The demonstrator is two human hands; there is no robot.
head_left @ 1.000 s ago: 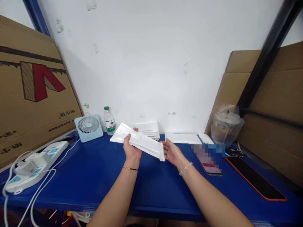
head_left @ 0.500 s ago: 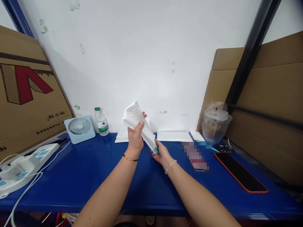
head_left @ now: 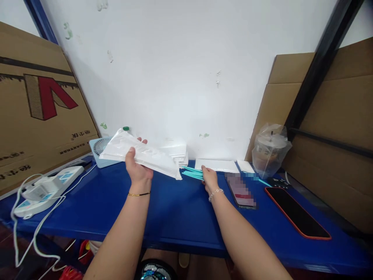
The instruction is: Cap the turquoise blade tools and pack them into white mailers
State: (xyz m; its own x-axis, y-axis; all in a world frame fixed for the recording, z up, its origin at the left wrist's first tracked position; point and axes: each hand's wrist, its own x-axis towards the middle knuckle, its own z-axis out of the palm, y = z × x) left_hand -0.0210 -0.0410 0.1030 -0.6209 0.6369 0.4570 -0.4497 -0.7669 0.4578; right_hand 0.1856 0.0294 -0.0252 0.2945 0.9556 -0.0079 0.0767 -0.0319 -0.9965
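Observation:
My left hand [head_left: 136,169] is closed on a white plastic pouch [head_left: 140,153], held nearly level above the blue table [head_left: 175,210]. Several thin teal sticks [head_left: 192,173] stick out of the pouch's right end. My right hand [head_left: 208,178] is closed on the far ends of those sticks, just right of the pouch mouth. A thin bracelet sits on each wrist.
A stack of white pouches [head_left: 177,151] lies by the wall, with flat white packets [head_left: 217,165] to its right. Two phones [head_left: 240,190] [head_left: 297,212] and a bagged drink cup [head_left: 269,151] are on the right. A small fan [head_left: 99,149] and a power strip [head_left: 43,190] are on the left. Cardboard stands at both sides.
The pouch has swung from upright to nearly level and moved left. My right hand has drawn teal sticks out of its open end, moving to the right.

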